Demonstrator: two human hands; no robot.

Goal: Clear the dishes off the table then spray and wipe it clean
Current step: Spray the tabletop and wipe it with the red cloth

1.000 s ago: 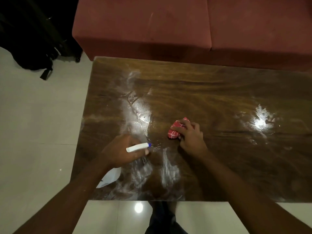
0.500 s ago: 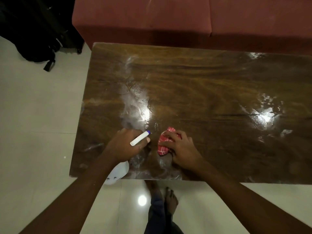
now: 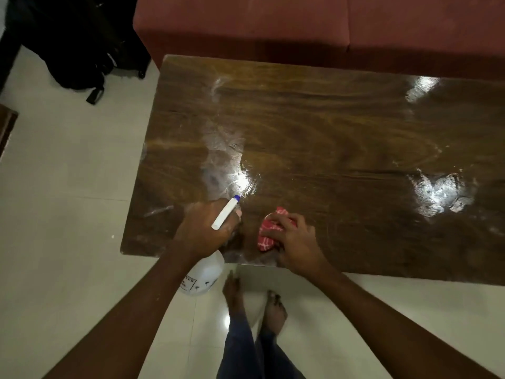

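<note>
Curled round the neck of a white spray bottle, the left hand holds it at the near edge of the table. The blue-tipped nozzle points out over the tabletop, and the bottle's body hangs just off that edge. The right hand grasps a bunched red checked cloth and presses it onto the table, just inside the near edge and close beside the left hand. Wet, shiny streaks run from the nozzle toward the table's far side, and another smeared patch glistens toward its right end. A red sofa stands against the table's far edge. A black bag lies on the pale tiled floor beyond the table's far left corner. The person's bare feet stand just in front of the near edge.
</note>
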